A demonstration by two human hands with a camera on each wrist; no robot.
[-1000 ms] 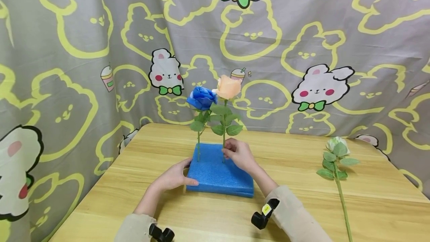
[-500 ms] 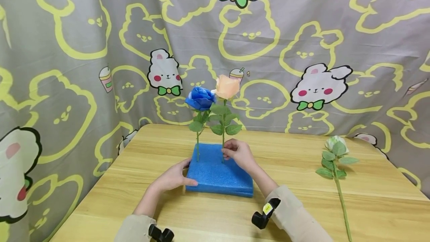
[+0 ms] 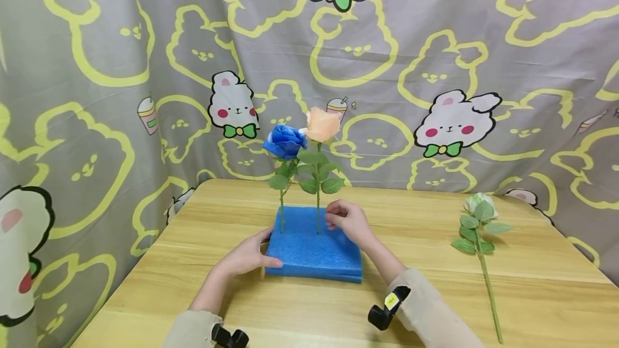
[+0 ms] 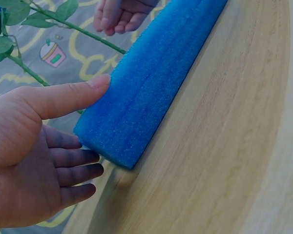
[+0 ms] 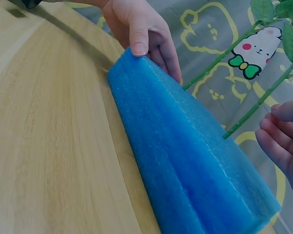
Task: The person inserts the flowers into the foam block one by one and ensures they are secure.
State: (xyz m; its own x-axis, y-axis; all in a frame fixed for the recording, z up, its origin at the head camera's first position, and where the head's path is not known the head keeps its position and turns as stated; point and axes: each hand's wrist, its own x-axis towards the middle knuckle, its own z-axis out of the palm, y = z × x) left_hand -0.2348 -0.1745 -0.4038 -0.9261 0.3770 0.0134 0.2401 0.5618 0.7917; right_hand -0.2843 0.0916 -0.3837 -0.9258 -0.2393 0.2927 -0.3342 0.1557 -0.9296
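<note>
A blue foam block (image 3: 314, 254) lies on the table with two artificial roses upright in it. The blue rose (image 3: 284, 142) is on the left, and the peach rose (image 3: 323, 125) stands right of it. My left hand (image 3: 246, 255) rests at the block's front left corner. In the left wrist view its thumb (image 4: 75, 96) lies on the block's edge, while the other fingers extend fairly straight beside the end. Just right of the peach rose's stem (image 5: 259, 103), my right hand (image 3: 349, 222) hovers over the block with loosely bent fingers, holding nothing, a small gap from the stem.
A white-green rose (image 3: 480, 207) lies on the right side of the wooden table (image 3: 411, 240), its long stem toward the front. Behind the table hangs a grey curtain (image 3: 377, 42) printed with cartoon animals. Black wrist cameras (image 3: 387, 307) sit at both sleeves.
My right hand has let go of the peach rose's stem and moved slightly right. My left hand stays at the block. The head view has shifted a little.
</note>
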